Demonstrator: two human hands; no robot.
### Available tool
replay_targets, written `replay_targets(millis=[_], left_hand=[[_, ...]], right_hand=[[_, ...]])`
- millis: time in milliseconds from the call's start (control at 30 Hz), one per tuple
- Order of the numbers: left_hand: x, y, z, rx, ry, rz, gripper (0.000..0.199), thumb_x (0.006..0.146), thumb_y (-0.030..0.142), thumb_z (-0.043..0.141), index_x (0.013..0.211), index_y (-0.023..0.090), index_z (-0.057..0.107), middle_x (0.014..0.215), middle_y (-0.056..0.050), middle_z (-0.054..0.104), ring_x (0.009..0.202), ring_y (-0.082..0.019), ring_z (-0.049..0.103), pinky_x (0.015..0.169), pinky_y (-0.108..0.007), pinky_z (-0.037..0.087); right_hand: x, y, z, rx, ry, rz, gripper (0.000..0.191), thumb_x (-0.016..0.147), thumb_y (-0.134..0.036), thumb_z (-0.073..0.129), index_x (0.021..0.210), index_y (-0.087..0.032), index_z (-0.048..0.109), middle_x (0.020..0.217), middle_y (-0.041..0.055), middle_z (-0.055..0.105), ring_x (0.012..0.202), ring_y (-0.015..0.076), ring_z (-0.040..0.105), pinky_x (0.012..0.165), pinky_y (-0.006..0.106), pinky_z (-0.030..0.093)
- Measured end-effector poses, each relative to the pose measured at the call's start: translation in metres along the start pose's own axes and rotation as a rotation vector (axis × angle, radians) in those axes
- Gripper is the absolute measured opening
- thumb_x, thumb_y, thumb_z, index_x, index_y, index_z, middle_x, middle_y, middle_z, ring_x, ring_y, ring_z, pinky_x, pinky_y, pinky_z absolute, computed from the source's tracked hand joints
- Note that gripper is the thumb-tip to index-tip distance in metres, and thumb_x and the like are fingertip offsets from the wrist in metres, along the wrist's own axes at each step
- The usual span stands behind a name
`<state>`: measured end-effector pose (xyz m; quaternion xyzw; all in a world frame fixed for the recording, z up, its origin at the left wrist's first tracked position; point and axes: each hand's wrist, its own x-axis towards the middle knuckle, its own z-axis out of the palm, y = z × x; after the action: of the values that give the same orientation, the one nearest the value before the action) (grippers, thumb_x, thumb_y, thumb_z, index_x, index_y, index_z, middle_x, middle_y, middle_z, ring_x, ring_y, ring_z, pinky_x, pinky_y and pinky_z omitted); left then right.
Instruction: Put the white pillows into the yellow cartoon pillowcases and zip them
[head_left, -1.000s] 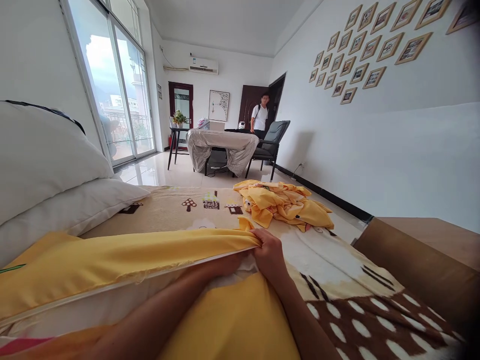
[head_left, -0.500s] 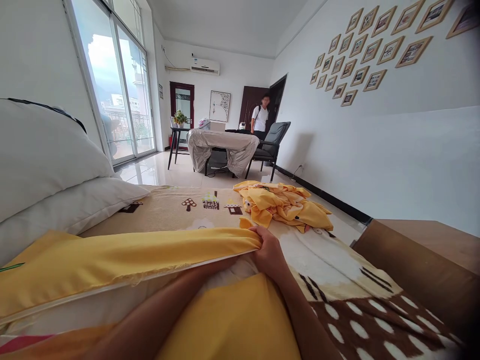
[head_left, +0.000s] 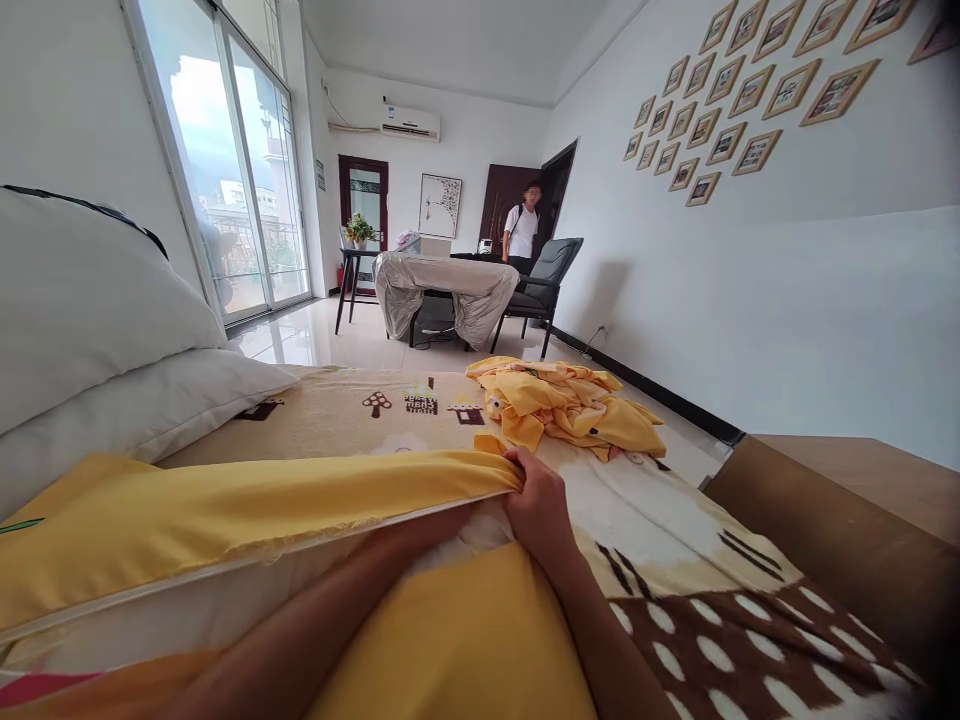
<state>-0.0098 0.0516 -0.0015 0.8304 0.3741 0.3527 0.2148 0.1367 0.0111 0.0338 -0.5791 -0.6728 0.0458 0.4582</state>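
A yellow cloth cover [head_left: 262, 500], which looks like a pillowcase, stretches across the front of the bed, its frayed, white-backed edge towards me. At its right end my right hand [head_left: 538, 500] is closed on the gathered fabric, thumb on top. My left forearm reaches in under this edge; the left hand is hidden by the cover, so its fingers do not show. White padding, perhaps a pillow, lies beneath the edge near that forearm. Another yellow panel spreads between my arms. Beyond my right hand lies a crumpled heap of yellow printed bedding [head_left: 570, 405].
White pillows [head_left: 97, 290] are stacked at the left on a patterned blanket [head_left: 345, 400]. A brown wooden board [head_left: 832, 520] borders the bed at the right. Farther off stand a covered table [head_left: 450, 275], a black chair [head_left: 551, 275] and a person [head_left: 521, 230] by the door.
The view has tilted slightly, so the room sits a little higher in the picture. My right hand keeps its grip on the cover, with hardly any movement.
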Motion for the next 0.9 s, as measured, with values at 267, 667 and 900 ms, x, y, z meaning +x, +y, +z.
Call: replay_targets(millis=[267,667,900], left_hand=[[-0.027,0.038,-0.024,0.096,-0.142,0.018,0.046,0.094,0.040,0.033,0.137,0.027,0.043,0.142,-0.003,0.046,0.133,-0.026,0.039,0.114,-0.047,0.030],[-0.046,0.069,-0.026,0.242,-0.214,0.145,0.026,0.089,0.026,0.039,0.104,0.022,0.060,0.116,-0.007,0.063,0.106,-0.023,0.058,0.092,-0.037,0.048],[-0.049,0.064,-0.027,0.292,-0.263,0.122,0.035,0.089,0.026,0.044,0.122,0.030,0.057,0.136,-0.005,0.052,0.121,-0.027,0.050,0.099,-0.043,0.045]], right_hand=[[-0.004,-0.004,0.000,0.074,0.024,-0.099,0.036,0.061,-0.009,0.039,0.091,-0.019,0.057,0.088,0.0039,0.067,0.079,0.0175,0.060,0.070,0.024,0.043],[-0.005,-0.018,-0.018,0.358,-0.252,0.137,0.029,0.060,-0.014,0.046,0.084,-0.018,0.062,0.073,0.0005,0.066,0.067,0.0165,0.056,0.059,0.023,0.041],[-0.002,-0.020,-0.017,0.788,-0.279,0.161,0.020,0.058,-0.014,0.051,0.076,-0.017,0.061,0.068,-0.0044,0.060,0.065,0.0119,0.052,0.059,0.020,0.041]])
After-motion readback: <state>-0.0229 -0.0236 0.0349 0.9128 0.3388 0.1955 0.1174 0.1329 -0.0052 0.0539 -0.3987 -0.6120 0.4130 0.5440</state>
